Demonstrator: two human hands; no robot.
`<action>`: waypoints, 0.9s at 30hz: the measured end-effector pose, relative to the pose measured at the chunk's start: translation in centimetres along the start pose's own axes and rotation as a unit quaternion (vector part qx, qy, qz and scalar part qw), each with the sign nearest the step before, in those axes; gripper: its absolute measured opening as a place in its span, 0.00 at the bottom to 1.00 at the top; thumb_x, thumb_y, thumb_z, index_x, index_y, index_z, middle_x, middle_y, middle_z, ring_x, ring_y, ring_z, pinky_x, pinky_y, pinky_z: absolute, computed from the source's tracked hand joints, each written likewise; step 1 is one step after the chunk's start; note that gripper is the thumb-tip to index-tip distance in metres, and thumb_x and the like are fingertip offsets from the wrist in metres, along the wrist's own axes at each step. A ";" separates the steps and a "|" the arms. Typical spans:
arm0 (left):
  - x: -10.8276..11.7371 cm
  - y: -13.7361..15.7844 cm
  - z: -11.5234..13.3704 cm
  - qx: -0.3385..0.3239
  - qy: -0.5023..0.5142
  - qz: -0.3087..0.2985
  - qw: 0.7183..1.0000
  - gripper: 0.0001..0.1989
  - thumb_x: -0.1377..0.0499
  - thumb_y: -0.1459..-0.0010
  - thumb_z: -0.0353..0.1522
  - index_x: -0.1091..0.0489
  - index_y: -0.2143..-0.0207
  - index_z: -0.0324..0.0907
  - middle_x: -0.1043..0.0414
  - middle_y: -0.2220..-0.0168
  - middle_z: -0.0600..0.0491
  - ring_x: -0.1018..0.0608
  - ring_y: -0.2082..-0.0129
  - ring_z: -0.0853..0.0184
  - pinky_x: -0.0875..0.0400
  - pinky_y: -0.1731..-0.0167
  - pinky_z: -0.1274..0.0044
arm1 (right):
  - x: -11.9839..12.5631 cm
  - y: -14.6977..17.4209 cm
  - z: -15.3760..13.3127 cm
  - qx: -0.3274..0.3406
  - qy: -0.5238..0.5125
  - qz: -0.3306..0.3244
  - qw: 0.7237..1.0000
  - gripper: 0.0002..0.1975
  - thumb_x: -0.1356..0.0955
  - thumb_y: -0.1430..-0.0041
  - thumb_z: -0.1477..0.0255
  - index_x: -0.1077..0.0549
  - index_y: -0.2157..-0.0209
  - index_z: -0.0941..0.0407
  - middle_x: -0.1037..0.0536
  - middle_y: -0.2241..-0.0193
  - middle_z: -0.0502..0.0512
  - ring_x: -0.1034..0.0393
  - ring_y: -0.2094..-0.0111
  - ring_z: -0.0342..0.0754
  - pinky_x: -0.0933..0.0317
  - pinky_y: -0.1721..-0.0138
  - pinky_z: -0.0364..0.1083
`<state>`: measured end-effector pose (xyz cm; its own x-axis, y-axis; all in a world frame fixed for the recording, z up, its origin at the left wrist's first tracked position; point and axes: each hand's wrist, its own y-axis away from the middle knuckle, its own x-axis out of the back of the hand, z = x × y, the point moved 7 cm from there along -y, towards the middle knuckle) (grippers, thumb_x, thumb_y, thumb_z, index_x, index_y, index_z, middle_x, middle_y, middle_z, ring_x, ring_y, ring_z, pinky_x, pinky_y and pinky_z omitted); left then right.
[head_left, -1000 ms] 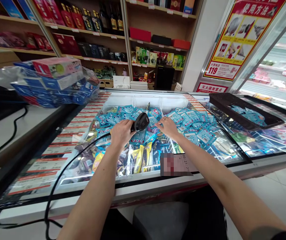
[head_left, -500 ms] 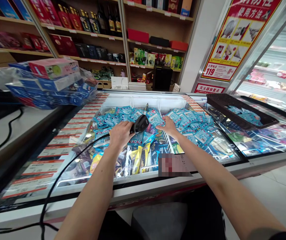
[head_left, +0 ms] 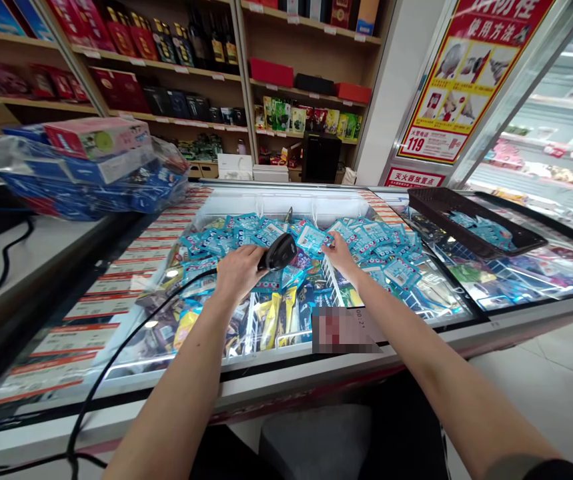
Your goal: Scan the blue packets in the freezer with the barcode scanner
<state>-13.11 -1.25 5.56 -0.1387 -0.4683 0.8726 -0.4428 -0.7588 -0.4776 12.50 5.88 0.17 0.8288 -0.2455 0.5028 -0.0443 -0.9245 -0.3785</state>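
My left hand [head_left: 237, 269] grips a black corded barcode scanner [head_left: 278, 252], its head pointing right over the glass lid of a chest freezer [head_left: 276, 373]. Just to the right, my right hand [head_left: 339, 253] pinches a small blue packet [head_left: 310, 237] and lifts it in front of the scanner head. Several more blue packets [head_left: 381, 250] lie spread across the glass lid around both hands. The scanner's black cable [head_left: 116, 360] trails down to the left.
A black tray [head_left: 471, 223] with a few blue packets sits on the freezer at right. A plastic-wrapped stack of boxes [head_left: 91, 167] stands on the left counter. Wooden shelves [head_left: 206, 67] of goods line the back wall; a red poster [head_left: 466, 73] hangs at right.
My right hand has picked a blue packet off the glass and raised it toward the scanner. My left hand with the scanner has shifted slightly.
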 end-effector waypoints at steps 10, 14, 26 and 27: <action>-0.2 -0.3 0.5 -0.020 0.013 -0.003 1.000 0.15 0.43 0.46 0.37 0.32 0.57 0.42 0.27 0.62 0.46 0.26 0.57 0.56 0.34 0.64 0.69 | 0.0 0.0 -0.1 -0.003 0.039 0.010 0.999 0.21 0.35 0.47 0.68 0.37 0.50 0.55 0.33 0.73 0.47 0.37 0.71 0.45 0.41 0.64 0.46; -0.3 -0.3 0.7 -0.023 0.014 -0.002 1.000 0.15 0.42 0.47 0.37 0.32 0.57 0.43 0.27 0.62 0.46 0.26 0.58 0.55 0.35 0.64 0.69 | -0.2 -0.1 0.5 -0.009 0.029 0.010 0.999 0.22 0.35 0.47 0.67 0.38 0.50 0.55 0.33 0.73 0.47 0.37 0.72 0.45 0.40 0.66 0.46; -0.6 -0.4 0.6 -0.022 0.010 -0.011 1.000 0.16 0.43 0.46 0.37 0.32 0.55 0.43 0.27 0.61 0.46 0.27 0.57 0.56 0.35 0.63 0.70 | -0.3 0.0 0.3 -0.004 0.020 0.007 1.000 0.20 0.36 0.46 0.67 0.38 0.50 0.55 0.29 0.69 0.50 0.34 0.70 0.46 0.38 0.63 0.47; -0.6 -0.4 0.6 -0.021 0.010 -0.014 1.000 0.16 0.44 0.46 0.37 0.32 0.55 0.43 0.27 0.61 0.46 0.27 0.57 0.57 0.34 0.63 0.70 | -0.3 0.0 0.3 -0.004 0.019 0.006 1.000 0.20 0.36 0.46 0.67 0.38 0.50 0.55 0.29 0.68 0.50 0.34 0.70 0.46 0.38 0.63 0.47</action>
<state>-12.30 -0.96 5.15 -0.1440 -0.4376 0.8876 -0.4830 -0.7517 -0.4490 12.42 6.04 -0.21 0.8068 -0.2680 0.5266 -0.0590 -0.9233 -0.3795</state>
